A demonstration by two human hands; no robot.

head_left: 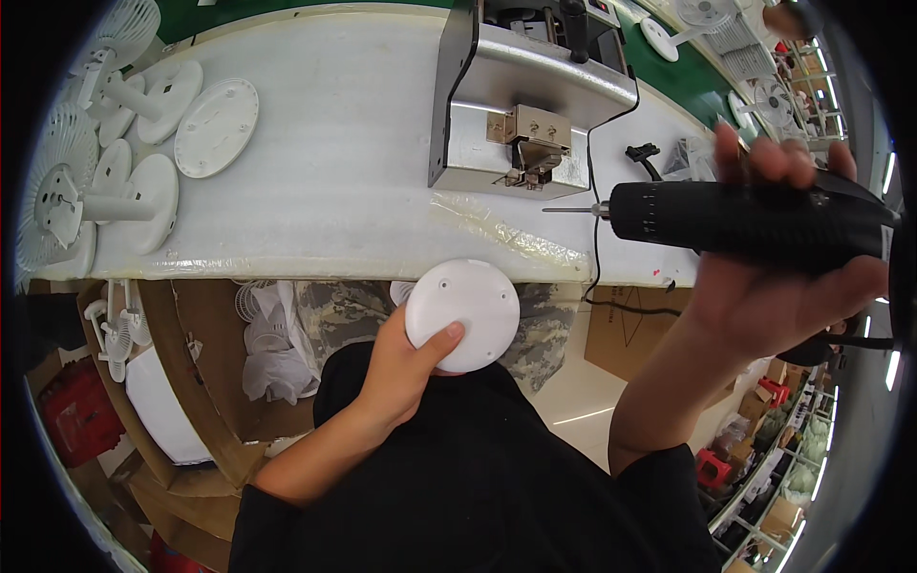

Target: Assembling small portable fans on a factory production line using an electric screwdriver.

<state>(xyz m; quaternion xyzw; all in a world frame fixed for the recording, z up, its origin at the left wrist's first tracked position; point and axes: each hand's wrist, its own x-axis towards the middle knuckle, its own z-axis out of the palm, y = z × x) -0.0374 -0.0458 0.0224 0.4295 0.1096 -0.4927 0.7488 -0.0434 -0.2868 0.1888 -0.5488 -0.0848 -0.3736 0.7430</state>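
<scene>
Two grips are closed on things. By the left grip (396,368), a round white plastic disc (478,320) is clamped at its lower left rim, the thumb being laid across the upper face and the other fingers mostly hidden beneath. Three small holes are left visible in that face. The disc is held around the middle of the near edge of the bench (325,162), which is partly overlapped by it in view; whether that edge is touched cannot be told.

By the right grip (750,296), a black electric screwdriver (688,212) is clasped around its body, with fingers on the far side and the thumb on the near side. Its bit (568,209) is pointed leftward, apart from the disc.

Behind the disc, a silver screw feeder (544,86) is set toward the far edge. White desk fans (53,196) are gathered at the left edge, with an oval white plate (217,129) laid beside them.
</scene>
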